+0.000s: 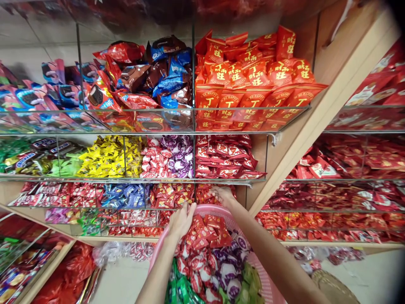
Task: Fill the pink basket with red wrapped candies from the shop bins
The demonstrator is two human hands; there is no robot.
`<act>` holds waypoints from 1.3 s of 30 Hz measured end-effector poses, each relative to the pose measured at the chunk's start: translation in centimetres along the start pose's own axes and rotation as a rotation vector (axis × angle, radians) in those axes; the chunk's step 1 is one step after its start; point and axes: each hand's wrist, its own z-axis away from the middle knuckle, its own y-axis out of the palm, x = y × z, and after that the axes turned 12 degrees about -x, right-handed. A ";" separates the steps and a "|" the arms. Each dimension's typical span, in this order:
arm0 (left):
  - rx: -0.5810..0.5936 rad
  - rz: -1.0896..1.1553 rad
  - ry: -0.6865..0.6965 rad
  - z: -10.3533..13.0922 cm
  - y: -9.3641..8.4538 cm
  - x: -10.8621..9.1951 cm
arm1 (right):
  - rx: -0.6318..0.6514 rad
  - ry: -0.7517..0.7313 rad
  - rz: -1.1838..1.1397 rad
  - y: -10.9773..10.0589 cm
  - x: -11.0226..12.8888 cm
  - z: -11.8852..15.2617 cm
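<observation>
A pink plastic basket point(259, 270) full of wrapped candies is in front of me at the bottom middle. Red packets point(205, 232) lie at its far side, with red-and-white twist-wrapped candies point(196, 270), purple-and-white ones point(229, 270) and green ones point(183, 287) nearer me. My left hand point(181, 220) is closed on the basket's far left rim, its fingers partly hidden. Just beyond the rim, my right hand point(224, 196) reaches into a low shelf compartment of small red packets point(202, 192). Its fingers are slightly apart over the packets, and I see nothing held in them.
Glass-fronted shelves point(152, 120) hold sorted candies: orange-red bags point(253, 97), yellow wrapped pieces point(109, 156) and blue packets point(126, 195). A slanting wooden upright point(284, 158) divides the racks at right. On the floor are clear plastic bags point(114, 251) and a woven basket point(332, 285).
</observation>
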 end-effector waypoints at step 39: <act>0.025 0.156 -0.028 -0.2 -0.5 0.5 | 0.484 -0.263 0.224 1.2 -4.7 7.0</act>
